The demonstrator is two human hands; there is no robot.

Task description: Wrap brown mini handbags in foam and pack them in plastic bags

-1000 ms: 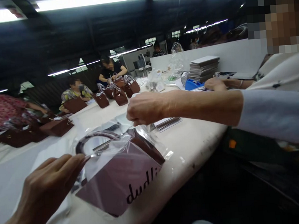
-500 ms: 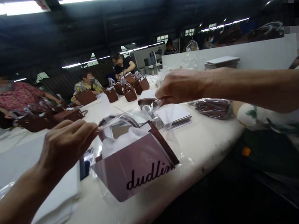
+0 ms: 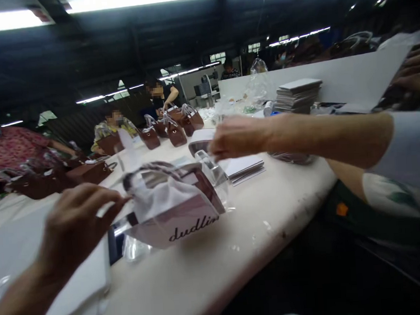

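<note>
White table (image 3: pixel 210 268) under strip lights: maroon bag (image 3: pixel 185 217) upright near front edge, more level than before. Left hand (image 3: pixel 74 224) pinching clear wrap (image 3: pixel 214 169); right hand (image 3: pixel 235 136) pinching same, now lower.

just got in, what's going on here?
A person at a long white table holds a brown handbag inside a clear sleeve. The left hand pinches the sleeve at its left edge, the right hand at its top right. The handbag rests on the table. Other people with more handbags sit farther along.
</note>
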